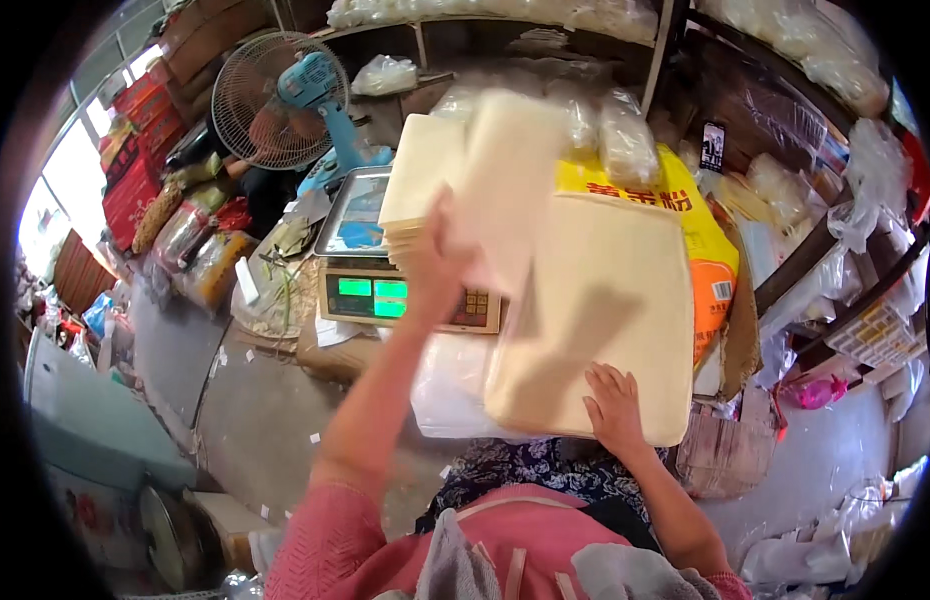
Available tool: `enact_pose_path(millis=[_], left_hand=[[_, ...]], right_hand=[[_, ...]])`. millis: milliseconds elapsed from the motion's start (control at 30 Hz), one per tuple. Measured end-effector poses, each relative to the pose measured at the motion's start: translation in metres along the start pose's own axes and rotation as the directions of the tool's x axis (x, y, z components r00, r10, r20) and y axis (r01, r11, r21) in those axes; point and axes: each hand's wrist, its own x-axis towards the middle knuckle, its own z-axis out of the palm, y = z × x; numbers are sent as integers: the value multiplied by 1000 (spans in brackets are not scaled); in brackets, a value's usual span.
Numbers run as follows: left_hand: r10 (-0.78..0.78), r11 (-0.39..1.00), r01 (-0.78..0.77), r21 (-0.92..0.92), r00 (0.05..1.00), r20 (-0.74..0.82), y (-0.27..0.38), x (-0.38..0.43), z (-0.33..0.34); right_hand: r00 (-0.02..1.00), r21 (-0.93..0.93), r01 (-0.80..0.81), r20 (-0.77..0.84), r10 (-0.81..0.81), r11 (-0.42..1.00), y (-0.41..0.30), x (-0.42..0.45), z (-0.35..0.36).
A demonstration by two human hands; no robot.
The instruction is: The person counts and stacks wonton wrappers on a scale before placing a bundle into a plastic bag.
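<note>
My left hand (441, 259) grips the near left part of a pale cream sheet (510, 172), blurred by motion. That sheet is raised above the work surface, between two stacks. To its left, a smaller stack of cream sheets (424, 169) sits on the metal pan (352, 202) of a digital scale. Lower right, my right hand (615, 409) lies palm down, fingers spread, on the near edge of a broad stack of large cream sheets (607, 300). The raised sheet and my left arm cover part of the scale's front panel (476, 309), whose displays glow green.
A blue fan (307, 82) stands behind the scale on the left. Clear plastic film (450, 390) lies under the large stack's left side. Beyond are a yellow printed sack (705, 247), bagged bundles (628, 139) and an upright phone (712, 147). Shelf posts (802, 277) rise at right.
</note>
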Motion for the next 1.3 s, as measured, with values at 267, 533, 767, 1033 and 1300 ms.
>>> enact_pose_path(millis=[267, 533, 767, 1033, 1300], left_hand=[[-177, 979, 164, -123, 979, -104, -43, 119, -109], [411, 843, -156, 514, 805, -429, -46, 14, -73], [-281, 954, 295, 52, 941, -187, -111, -164, -22], [-405, 911, 412, 33, 906, -123, -109, -182, -5], [-178, 932, 176, 316, 984, -23, -102, -191, -3]], right_hand=[[999, -92, 46, -10, -47, 995, -4, 2, 5], [999, -77, 35, -11, -36, 996, -5, 3, 17], [939, 2, 323, 122, -321, 946, -61, 35, 22], [882, -219, 459, 226, -413, 861, -88, 52, 43], [820, 555, -558, 256, 512, 617, -26, 85, -13]])
